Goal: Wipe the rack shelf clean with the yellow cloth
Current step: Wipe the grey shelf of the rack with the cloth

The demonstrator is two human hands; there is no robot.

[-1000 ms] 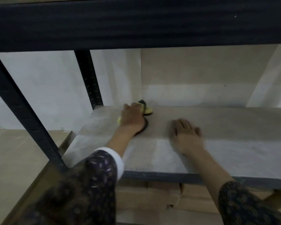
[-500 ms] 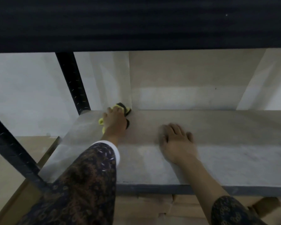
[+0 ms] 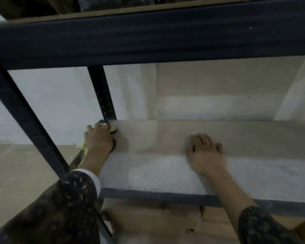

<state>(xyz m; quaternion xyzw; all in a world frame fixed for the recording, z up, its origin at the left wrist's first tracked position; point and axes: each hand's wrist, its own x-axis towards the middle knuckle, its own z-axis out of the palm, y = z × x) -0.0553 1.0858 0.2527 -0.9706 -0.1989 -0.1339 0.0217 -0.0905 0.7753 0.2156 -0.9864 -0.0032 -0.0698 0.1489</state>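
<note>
The pale rack shelf (image 3: 165, 169) runs across the middle of the view. At its far left rear corner my left hand (image 3: 99, 140) grips the yellow cloth (image 3: 112, 129), which has a dark edge. Yellow bits of it show past my fingertips and beside my wrist; the hand hides the rest. The cloth lies against the foot of the rear post. My right hand (image 3: 206, 154) rests flat on the shelf to the right of centre, fingers spread, holding nothing.
A dark rear post (image 3: 102, 95) rises from the corner by the cloth. A slanting front post (image 3: 25, 111) crosses at left. The upper shelf beam (image 3: 148, 36) hangs low overhead. Cardboard boxes (image 3: 157, 222) sit under the shelf. A white wall is behind.
My left hand has slid the cloth leftward along the back of the shelf into the corner by the rear post. My right hand has stayed flat in its place.
</note>
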